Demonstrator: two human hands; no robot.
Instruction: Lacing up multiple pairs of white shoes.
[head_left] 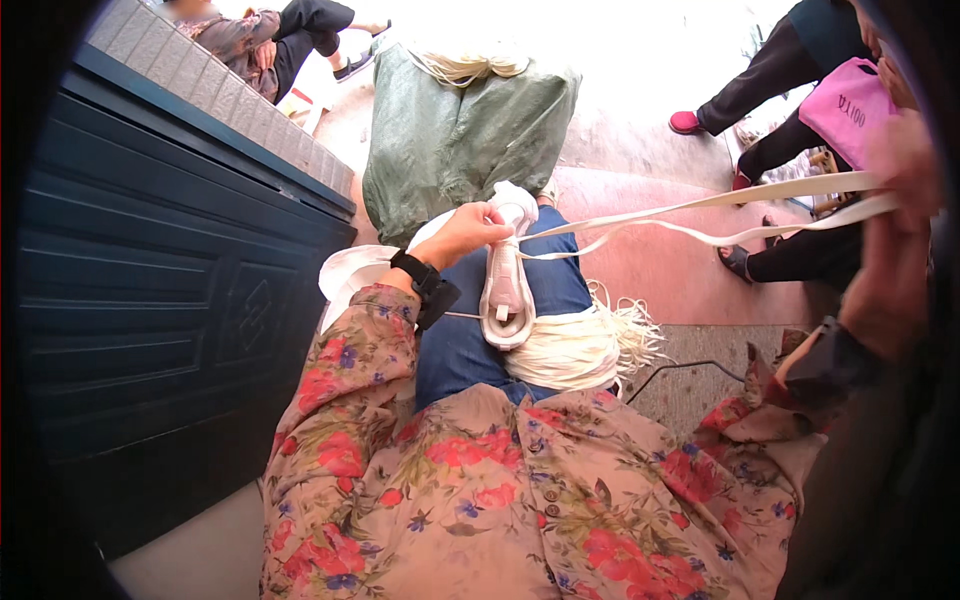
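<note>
A white-and-pink shoe [507, 285] rests on my lap, on blue jeans, its heel opening toward me. My left hand [466, 234] is closed on the shoe near its lacing, with thumb and fingers pressed together. From the lacing, two strands of a flat cream shoelace [720, 200] stretch far to the right. They run to my right hand [897, 175], which is raised at the right rim and smeared by motion. The strands end in that hand, though its separate fingers are hard to make out.
A bundle of cream shoelaces [568, 350] lies across my right thigh. Beyond my knees stands a large green sack [460, 130] with more laces on top. White shoe-like pieces [350, 272] sit by my left wrist. A dark panelled door [180, 290] borders the left; other people sit or stand nearby.
</note>
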